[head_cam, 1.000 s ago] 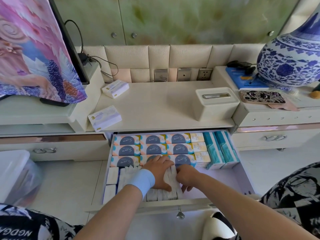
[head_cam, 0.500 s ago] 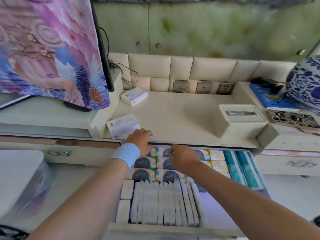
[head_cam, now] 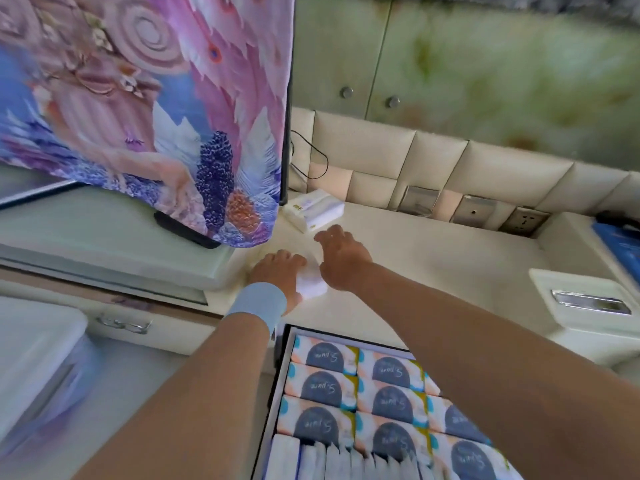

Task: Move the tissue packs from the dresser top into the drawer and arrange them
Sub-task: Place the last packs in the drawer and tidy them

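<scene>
Gripping a white tissue pack (head_cam: 311,285) is the left hand (head_cam: 275,271).

1. the cream dresser top (head_cam: 433,258) runs across the middle of the frame.
2. a white tissue pack (head_cam: 313,211) lies at its back left, just above centre.
3. a second pack (head_cam: 311,284) lies nearer the front edge, gripped by the left hand (head_cam: 277,268).
4. a cream lidded box (head_cam: 585,299) sits at the right edge.
5. the open drawer (head_cam: 278,382) at lower centre holds rows of printed packs (head_cam: 322,389).
</scene>
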